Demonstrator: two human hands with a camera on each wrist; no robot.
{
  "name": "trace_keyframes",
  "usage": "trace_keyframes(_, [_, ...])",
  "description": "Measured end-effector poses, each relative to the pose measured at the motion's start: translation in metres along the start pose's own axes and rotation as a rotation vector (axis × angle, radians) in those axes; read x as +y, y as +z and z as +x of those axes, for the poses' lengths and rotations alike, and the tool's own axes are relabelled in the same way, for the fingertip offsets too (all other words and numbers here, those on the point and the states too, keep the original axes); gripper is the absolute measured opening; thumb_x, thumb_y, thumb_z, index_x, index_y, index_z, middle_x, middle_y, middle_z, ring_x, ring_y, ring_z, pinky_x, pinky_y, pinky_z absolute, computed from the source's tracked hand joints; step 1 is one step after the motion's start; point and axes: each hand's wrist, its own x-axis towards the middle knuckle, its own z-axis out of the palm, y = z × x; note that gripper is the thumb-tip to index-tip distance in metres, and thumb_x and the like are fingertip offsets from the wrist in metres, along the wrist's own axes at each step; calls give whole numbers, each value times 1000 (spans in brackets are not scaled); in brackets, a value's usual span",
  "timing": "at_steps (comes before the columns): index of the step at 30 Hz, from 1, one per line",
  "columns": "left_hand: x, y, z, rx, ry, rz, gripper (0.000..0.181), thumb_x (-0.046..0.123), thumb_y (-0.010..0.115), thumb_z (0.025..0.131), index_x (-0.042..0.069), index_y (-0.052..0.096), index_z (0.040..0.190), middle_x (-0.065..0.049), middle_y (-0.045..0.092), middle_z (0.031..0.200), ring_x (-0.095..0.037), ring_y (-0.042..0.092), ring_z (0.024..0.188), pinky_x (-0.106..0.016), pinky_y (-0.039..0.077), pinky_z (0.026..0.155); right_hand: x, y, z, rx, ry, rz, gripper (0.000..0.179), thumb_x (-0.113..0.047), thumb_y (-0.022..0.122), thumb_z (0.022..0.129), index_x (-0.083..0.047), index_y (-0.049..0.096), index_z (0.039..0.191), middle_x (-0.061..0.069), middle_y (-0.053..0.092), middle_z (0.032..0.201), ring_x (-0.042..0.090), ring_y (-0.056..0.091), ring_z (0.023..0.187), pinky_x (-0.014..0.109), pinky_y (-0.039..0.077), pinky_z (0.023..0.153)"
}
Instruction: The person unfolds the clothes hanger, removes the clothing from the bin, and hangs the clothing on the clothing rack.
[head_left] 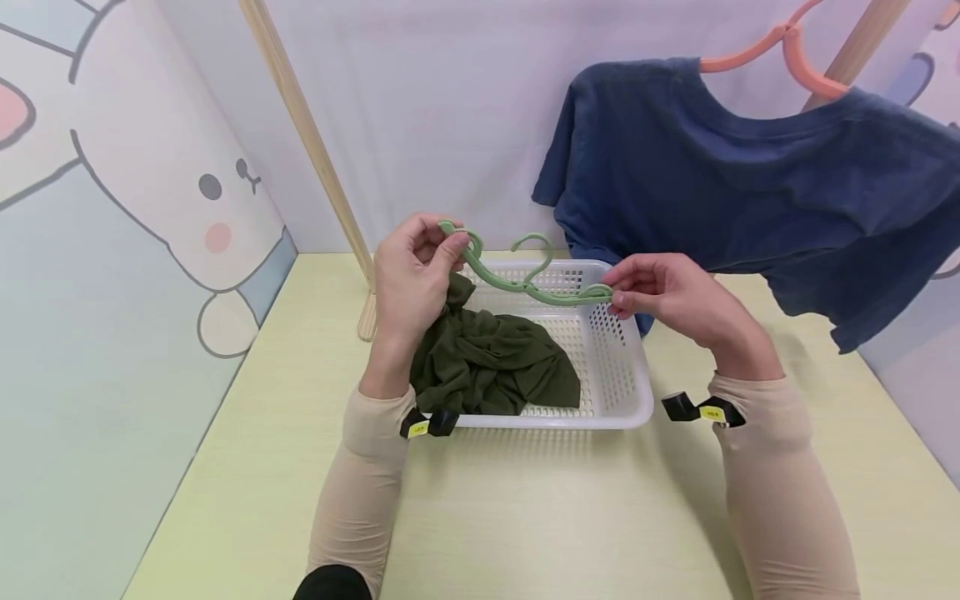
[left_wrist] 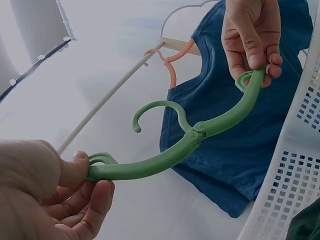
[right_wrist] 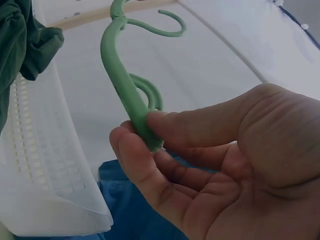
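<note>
A green folding clothes hanger (head_left: 525, 287) is stretched between both hands above a white basket, its hook pointing up and away. My left hand (head_left: 416, 279) pinches one end of it between thumb and fingers. At the opposite end, my right hand (head_left: 671, 300) pinches the tip the same way. In the left wrist view the hanger (left_wrist: 195, 135) shows a joint at its middle and a small loop near each end. Below it, a crumpled dark green garment (head_left: 498, 362) lies in the white perforated basket (head_left: 637, 392), partly hanging over its left side.
A dark blue T-shirt (head_left: 712, 167) hangs from an orange hanger (head_left: 813, 71) at the right, partly behind the basket. Wooden poles (head_left: 307, 125) of a rack rise left and right. The pale yellow table (head_left: 555, 508) extends around the basket, with printed panels (head_left: 150, 208) beside it.
</note>
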Motion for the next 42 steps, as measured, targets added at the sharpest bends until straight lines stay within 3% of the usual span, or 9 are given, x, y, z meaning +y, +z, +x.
trace_keyframes(10, [0,-1,0,25,-1,-52,18,4,80,103,-9,74,114,-20,78,98,-24,76,77,-28,65,74,-1,5,0,21,24,-88,25,-5,83,100,-1,79,125,11,80,109,14,75,91,23,60,83])
trace_keyframes(15, [0,-1,0,28,-12,-113,16,4,80,103,-7,73,113,-18,79,99,-20,78,78,-32,67,76,0,5,1,39,17,-84,24,-4,82,101,0,78,125,12,80,110,15,76,90,24,61,82])
trace_keyframes(19, [0,-1,-1,-4,-49,-175,14,2,78,104,-7,72,113,-19,79,102,-17,80,80,-36,68,81,0,5,1,46,13,-71,19,-2,80,102,1,78,121,13,80,106,19,77,88,25,62,81])
trace_keyframes(23, [0,-2,-1,-103,-94,-194,15,-4,76,103,-9,73,117,-21,79,105,-17,80,82,-37,68,84,-1,5,1,79,-2,-80,18,1,77,103,2,78,121,14,80,105,19,77,89,24,61,80])
trace_keyframes(28, [-1,-6,-1,-254,-128,-86,22,-2,79,102,-6,79,124,-18,80,105,-19,80,82,-29,65,77,-1,5,0,167,7,-96,18,4,74,104,2,77,122,12,82,103,17,79,91,22,59,77])
trace_keyframes(31, [0,-8,-1,-323,-142,21,24,1,82,101,0,82,125,-14,82,106,-22,76,77,-24,55,64,-2,4,-1,217,5,-96,18,6,73,104,3,77,121,10,82,101,17,78,89,22,59,76])
trace_keyframes(35, [-2,-7,0,-419,-114,170,22,7,84,100,6,86,121,-10,83,117,-19,76,95,-24,52,72,-2,5,-2,246,-35,-85,18,9,73,103,4,78,119,9,80,98,18,77,85,20,58,75])
trace_keyframes(38, [-4,-5,0,-453,-82,242,18,10,86,99,9,88,117,-7,83,119,-17,76,111,-28,55,84,-3,9,0,252,-65,-92,18,9,73,102,3,79,118,8,80,97,16,77,84,20,57,74])
trace_keyframes(42, [-4,-5,0,-446,-67,289,15,15,87,98,11,89,113,-3,84,112,-18,77,107,-34,55,81,-5,13,1,246,-76,-111,18,8,75,101,0,80,117,10,80,99,19,75,85,20,56,74])
